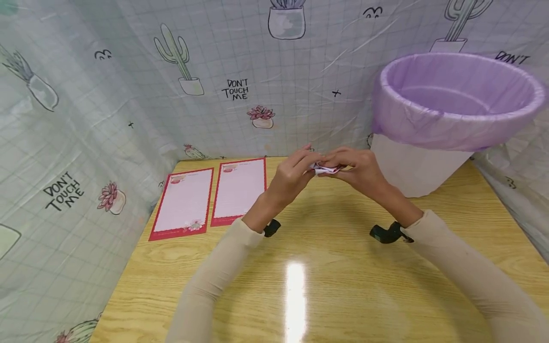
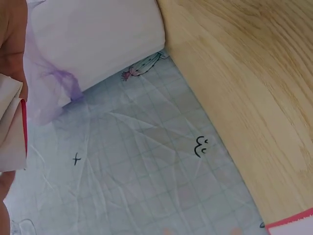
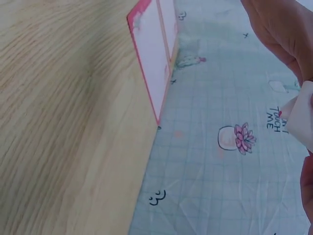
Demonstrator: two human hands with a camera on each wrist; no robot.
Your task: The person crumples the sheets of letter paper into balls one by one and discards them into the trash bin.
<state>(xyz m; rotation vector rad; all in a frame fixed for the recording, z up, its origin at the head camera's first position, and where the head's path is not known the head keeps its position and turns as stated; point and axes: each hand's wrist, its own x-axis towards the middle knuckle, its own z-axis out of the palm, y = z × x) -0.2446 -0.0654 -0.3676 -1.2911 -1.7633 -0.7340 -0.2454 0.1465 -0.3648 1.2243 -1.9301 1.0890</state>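
Note:
Both hands meet above the far part of the table, gripping one crumpled sheet of paper [image 1: 327, 169] between them. The left hand [image 1: 293, 174] pinches its left side, and the right hand [image 1: 358, 166] has curled fingers over its right side. White folds and a red edge show on the paper [image 2: 12, 129] in the left wrist view. At the right edge of the right wrist view, a white folded corner of the paper [image 3: 299, 117] sticks out between the fingers. Much of the sheet is hidden inside the hands.
Two flat sheets with red borders, a left sheet [image 1: 184, 202] and a right sheet [image 1: 240, 186], lie at the table's back left. A white bin [image 1: 413, 166] lined with a purple bag [image 1: 433, 126] stands at the back right. A printed curtain [image 1: 214, 57] hangs behind the wooden table [image 1: 334, 276].

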